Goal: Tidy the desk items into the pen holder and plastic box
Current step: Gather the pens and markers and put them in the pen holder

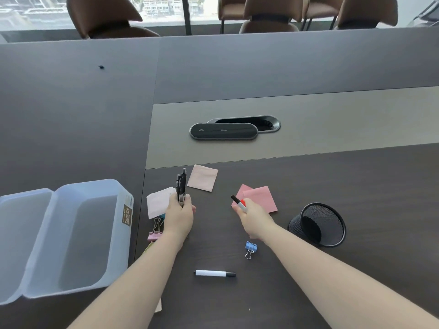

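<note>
My left hand [178, 218] grips a bunch of black pens [181, 184] that point away from me. My right hand [253, 219] holds a white marker with a black tip and a red part [238, 202]. A black mesh pen holder [319, 224] stands tilted at the right. Two translucent plastic boxes [69, 236] sit at the left. Pink sticky notes [260, 198] lie under my right hand, a pale one [203, 178] farther back, a white one [158, 203] beside my left hand. A white marker [215, 273] and a blue binder clip [250, 249] lie near me.
Pink and teal binder clips [155, 230] lie partly under my left wrist. A black oval cable-port cover [223, 131] sits in the grey strip mid-table. Brown chairs [104, 17] line the far side of the dark table [356, 181].
</note>
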`<action>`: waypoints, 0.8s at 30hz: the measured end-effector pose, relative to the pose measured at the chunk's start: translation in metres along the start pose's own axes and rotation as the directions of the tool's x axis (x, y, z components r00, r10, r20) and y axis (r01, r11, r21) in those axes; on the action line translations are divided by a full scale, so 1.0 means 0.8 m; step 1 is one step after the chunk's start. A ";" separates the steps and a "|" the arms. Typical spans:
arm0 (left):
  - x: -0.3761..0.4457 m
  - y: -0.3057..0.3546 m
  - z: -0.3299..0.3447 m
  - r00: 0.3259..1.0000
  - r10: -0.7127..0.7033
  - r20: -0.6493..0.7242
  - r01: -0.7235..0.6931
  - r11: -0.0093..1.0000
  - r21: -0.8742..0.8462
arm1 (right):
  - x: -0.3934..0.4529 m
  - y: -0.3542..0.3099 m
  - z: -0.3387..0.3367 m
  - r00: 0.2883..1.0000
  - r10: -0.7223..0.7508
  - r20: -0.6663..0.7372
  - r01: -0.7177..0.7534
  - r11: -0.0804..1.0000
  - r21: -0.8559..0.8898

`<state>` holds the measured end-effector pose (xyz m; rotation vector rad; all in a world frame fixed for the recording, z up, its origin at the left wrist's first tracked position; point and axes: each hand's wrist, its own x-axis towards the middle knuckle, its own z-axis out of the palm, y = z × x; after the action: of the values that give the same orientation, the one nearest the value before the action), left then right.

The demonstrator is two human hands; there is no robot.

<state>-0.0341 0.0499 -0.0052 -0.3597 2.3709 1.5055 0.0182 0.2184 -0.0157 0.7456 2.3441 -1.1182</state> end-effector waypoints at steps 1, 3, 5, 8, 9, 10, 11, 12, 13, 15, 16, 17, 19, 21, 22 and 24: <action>0.000 -0.001 -0.005 1.000 -0.007 0.015 0.008 0.998 -0.058 | -0.001 0.001 0.004 0.999 -0.045 0.001 0.045 0.999 -0.026; 0.000 -0.003 -0.015 0.999 -0.030 0.018 0.033 0.986 -0.165 | -0.008 0.001 0.010 0.994 -0.105 0.042 0.107 0.992 -0.061; -0.001 -0.006 -0.026 0.999 -0.035 -0.007 0.032 0.967 -0.251 | -0.020 -0.001 0.015 0.981 -0.163 0.110 0.182 0.964 -0.193; -0.007 -0.006 -0.045 0.999 -0.016 -0.051 0.000 0.956 -0.293 | -0.047 -0.011 0.023 0.938 -0.203 0.282 0.295 0.894 -0.337; -0.009 -0.006 -0.051 0.998 -0.019 -0.058 0.001 0.956 -0.294 | -0.055 -0.015 0.028 0.919 -0.198 0.341 0.324 0.871 -0.368; -0.010 -0.007 -0.057 0.998 -0.028 -0.061 0.009 0.956 -0.293 | -0.061 -0.020 0.033 0.902 -0.188 0.388 0.351 0.844 -0.405; -0.011 -0.008 -0.062 0.998 -0.037 -0.056 0.018 0.955 -0.297 | -0.066 -0.023 0.039 0.887 -0.177 0.427 0.378 0.810 -0.448; -0.013 -0.009 -0.066 0.998 -0.048 -0.043 0.032 0.949 -0.314 | -0.069 -0.027 0.046 0.872 -0.168 0.460 0.409 0.767 -0.494; -0.012 -0.011 -0.070 0.998 -0.060 -0.033 0.046 0.942 -0.333 | -0.070 -0.029 0.053 0.861 -0.161 0.483 0.437 0.719 -0.540; -0.014 -0.012 -0.076 0.997 -0.077 -0.029 0.061 0.926 -0.373 | -0.070 -0.030 0.067 0.855 -0.166 0.491 0.475 0.633 -0.612; -0.015 -0.013 -0.079 0.996 -0.084 -0.028 0.066 0.914 -0.399 | -0.069 -0.030 0.072 0.862 -0.172 0.477 0.474 0.607 -0.638; -0.016 -0.014 -0.082 0.996 -0.085 -0.025 0.066 0.904 -0.422 | -0.068 -0.030 0.077 0.874 -0.172 0.455 0.460 0.596 -0.658; -0.018 -0.018 -0.087 0.997 -0.068 -0.024 0.052 0.909 -0.414 | -0.067 -0.030 0.082 0.894 -0.173 0.414 0.429 0.599 -0.677; -0.020 -0.022 -0.090 0.999 -0.029 -0.021 0.019 0.919 -0.393 | -0.066 -0.032 0.082 0.911 -0.191 0.367 0.399 0.637 -0.660; -0.021 -0.023 -0.091 1.000 -0.015 -0.021 0.006 0.923 -0.384 | -0.064 -0.032 0.080 0.921 -0.200 0.334 0.377 0.675 -0.634; -0.023 -0.024 -0.090 1.000 -0.005 -0.019 -0.002 0.929 -0.370 | -0.057 -0.032 0.077 0.940 -0.230 0.253 0.336 0.757 -0.560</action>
<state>-0.0188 -0.0225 0.0151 -0.4618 2.0883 1.9584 0.0464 0.1427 -0.0101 0.0542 2.4954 -0.4448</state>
